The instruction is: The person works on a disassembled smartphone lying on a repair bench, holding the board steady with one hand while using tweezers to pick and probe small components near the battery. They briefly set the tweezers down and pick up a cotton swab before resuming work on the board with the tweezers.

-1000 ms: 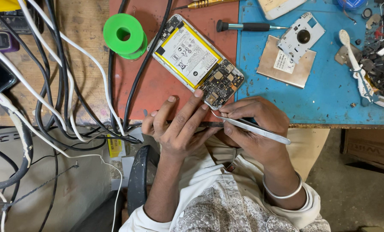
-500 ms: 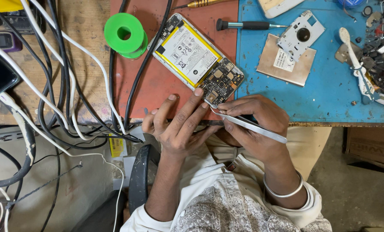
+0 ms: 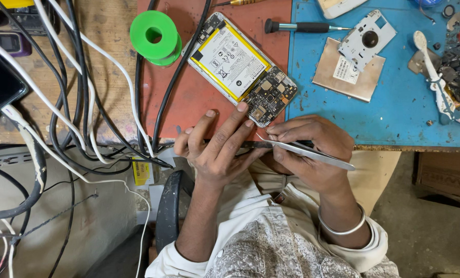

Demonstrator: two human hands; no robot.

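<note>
An opened phone (image 3: 243,69) is seen lying diagonally on the red mat (image 3: 189,100), back cover off, its yellow-edged battery facing up and the bare circuit board at the lower right end, close to the seam with the blue mat (image 3: 394,110). The left hand (image 3: 217,149) is spread at the table's front edge — fingers extended and apart, the longest fingertip touching the phone's board end, nothing gripped. The right hand (image 3: 307,154) is curled just beside it, fingers pinched narrow around a pair of metal tweezers (image 3: 304,150); the tweezer tip is pointed toward the phone's lower corner, though whether anything is caught in the tip cannot be told. A silver bangle (image 3: 343,226) is worn on the right wrist.

Further up — a green spool (image 3: 155,36) is set just left of the phone, a black-handled screwdriver (image 3: 304,27) lies across the mat seam, and a flat metal plate (image 3: 348,77) rests on the blue mat. Black and white cables (image 3: 81,103) are draped over the wooden surface at left.
</note>
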